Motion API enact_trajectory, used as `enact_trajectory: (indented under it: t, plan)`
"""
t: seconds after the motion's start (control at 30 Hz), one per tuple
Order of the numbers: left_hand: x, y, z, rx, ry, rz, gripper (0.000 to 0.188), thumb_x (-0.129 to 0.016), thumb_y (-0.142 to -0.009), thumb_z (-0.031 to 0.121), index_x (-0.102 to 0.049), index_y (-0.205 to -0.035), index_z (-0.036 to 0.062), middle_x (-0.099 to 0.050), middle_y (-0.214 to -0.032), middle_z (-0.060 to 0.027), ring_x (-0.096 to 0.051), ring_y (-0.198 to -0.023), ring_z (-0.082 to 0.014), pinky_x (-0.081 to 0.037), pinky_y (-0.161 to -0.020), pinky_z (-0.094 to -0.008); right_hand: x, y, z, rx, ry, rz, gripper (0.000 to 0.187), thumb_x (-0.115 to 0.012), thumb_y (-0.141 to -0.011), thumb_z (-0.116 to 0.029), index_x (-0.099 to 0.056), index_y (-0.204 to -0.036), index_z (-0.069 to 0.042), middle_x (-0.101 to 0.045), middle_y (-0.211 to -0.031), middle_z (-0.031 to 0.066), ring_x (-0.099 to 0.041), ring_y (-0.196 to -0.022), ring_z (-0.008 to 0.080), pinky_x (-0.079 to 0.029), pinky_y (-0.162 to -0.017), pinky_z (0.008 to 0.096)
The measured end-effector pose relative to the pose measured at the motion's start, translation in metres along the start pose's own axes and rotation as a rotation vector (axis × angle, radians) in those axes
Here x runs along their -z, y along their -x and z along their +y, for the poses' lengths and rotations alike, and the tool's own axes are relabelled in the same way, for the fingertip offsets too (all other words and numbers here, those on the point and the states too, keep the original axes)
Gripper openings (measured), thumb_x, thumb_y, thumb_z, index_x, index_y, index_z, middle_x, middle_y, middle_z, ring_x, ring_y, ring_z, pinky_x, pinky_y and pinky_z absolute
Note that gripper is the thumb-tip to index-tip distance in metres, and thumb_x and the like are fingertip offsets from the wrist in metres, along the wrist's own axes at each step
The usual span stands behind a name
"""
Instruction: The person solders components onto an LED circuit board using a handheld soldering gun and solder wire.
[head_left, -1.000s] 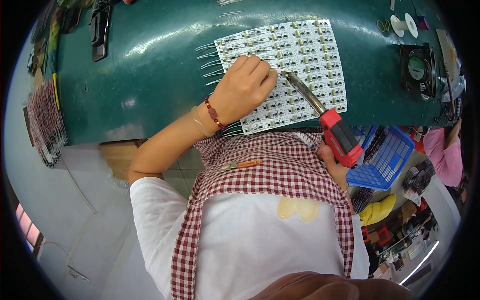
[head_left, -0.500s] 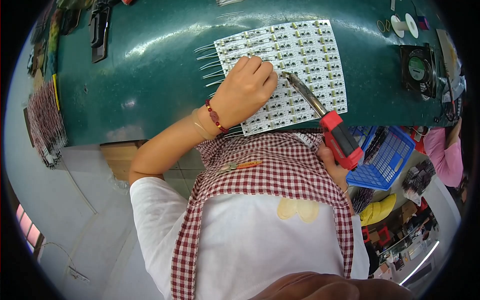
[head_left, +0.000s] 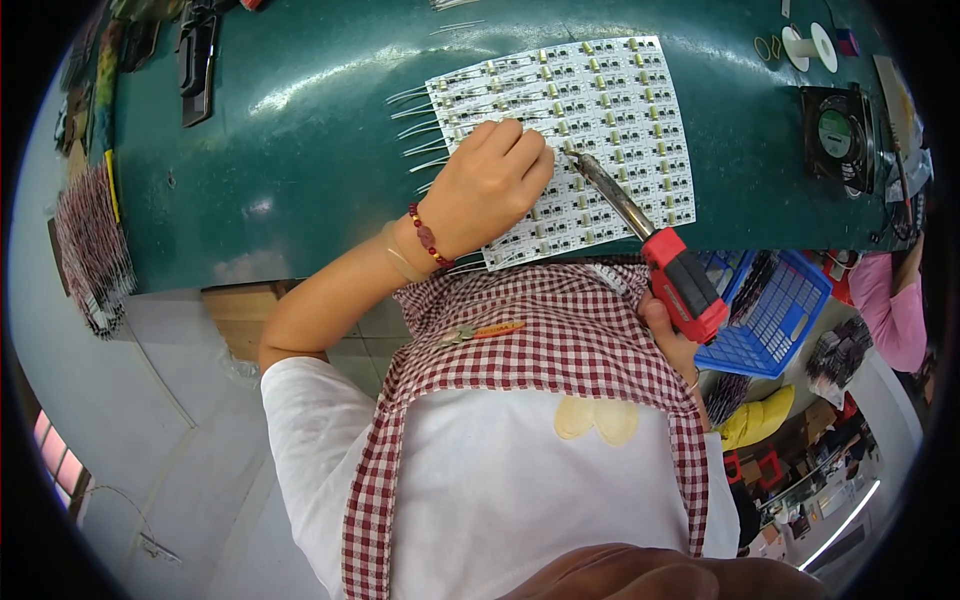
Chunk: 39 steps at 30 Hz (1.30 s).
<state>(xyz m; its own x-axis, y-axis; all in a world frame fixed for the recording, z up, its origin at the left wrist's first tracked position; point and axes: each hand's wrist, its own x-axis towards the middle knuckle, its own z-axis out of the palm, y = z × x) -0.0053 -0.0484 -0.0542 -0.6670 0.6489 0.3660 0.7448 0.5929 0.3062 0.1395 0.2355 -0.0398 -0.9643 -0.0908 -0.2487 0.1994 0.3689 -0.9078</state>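
One right hand (head_left: 666, 335) clamped on soldering iron (head_left: 685, 285); left hand (head_left: 488, 182) grip hidden, can't tell; steady tip (head_left: 580, 160) likely spares circuit-board panel (head_left: 622, 200).

1 soldering iron (head_left: 658, 246), 1 circuit panel (head_left: 622, 122), 1 fan (head_left: 836, 136)

left grip (head_left: 490, 180): palm down, curled | left arm (head_left: 335, 300): bent | right grip (head_left: 674, 342): closed, partly hidden

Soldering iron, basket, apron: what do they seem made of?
Soldering iron: shaft metal, by its shiny gleam; red and black handle probably moulded plastic. Basket: likely smooth plastic, by its even blue and lattice walls. Apron: matt woven fabric, by its folds; fibre unclear.
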Motion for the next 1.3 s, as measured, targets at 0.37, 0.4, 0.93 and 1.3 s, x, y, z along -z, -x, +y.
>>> enact_trajectory:
  t: [0.37,0.4,0.93,1.3]
  plan:
    - [0.002,-0.002,0.006,0.000,-0.037,-0.046,0.027,-0.062,-0.072,0.005,-0.064,-0.098,-0.0020,-0.051,-0.084,-0.0073,-0.053,-0.079,-0.0210,-0.047,-0.071,-0.0319,0.001,-0.002,-0.009,0.016,0.084,-0.031,0.018,-0.072,-0.087,-0.016,-0.068,-0.099,-0.003,-0.066,-0.084,0.0055,-0.063,-0.076,0.0140,-0.050,-0.068,0.0286]
    - [0.002,-0.002,0.006,0.003,-0.049,-0.052,0.027,-0.062,-0.072,0.005,-0.064,-0.098,-0.0020,-0.051,-0.083,-0.0072,-0.053,-0.079,-0.0209,-0.047,-0.071,-0.0318,0.000,0.002,-0.008,-0.001,0.026,-0.010,0.020,-0.071,-0.088,-0.016,-0.067,-0.103,-0.003,-0.066,-0.089,0.0064,-0.063,-0.080,0.0152,-0.050,-0.072,0.0297]
    - [0.003,0.005,0.013,-0.008,-0.064,-0.013,0.026,-0.063,-0.072,0.007,-0.066,-0.098,0.0021,-0.051,-0.079,-0.0054,-0.054,-0.078,-0.0203,-0.044,-0.068,-0.0325,0.005,0.020,0.003,-0.098,-0.260,-0.014,0.024,-0.068,-0.091,-0.013,-0.064,-0.110,0.001,-0.067,-0.097,0.0055,-0.062,-0.090,0.0143,-0.050,-0.081,0.0305]
    - [0.002,0.001,0.016,0.054,0.007,-0.050,0.026,-0.062,-0.072,0.004,-0.064,-0.098,-0.0001,-0.051,-0.082,-0.0074,-0.053,-0.078,-0.0220,-0.044,-0.070,-0.0343,-0.001,0.010,0.004,-0.048,-0.047,0.036,0.016,-0.073,-0.085,-0.017,-0.068,-0.092,-0.003,-0.065,-0.082,0.0046,-0.062,-0.070,0.0144,-0.049,-0.064,0.0283]
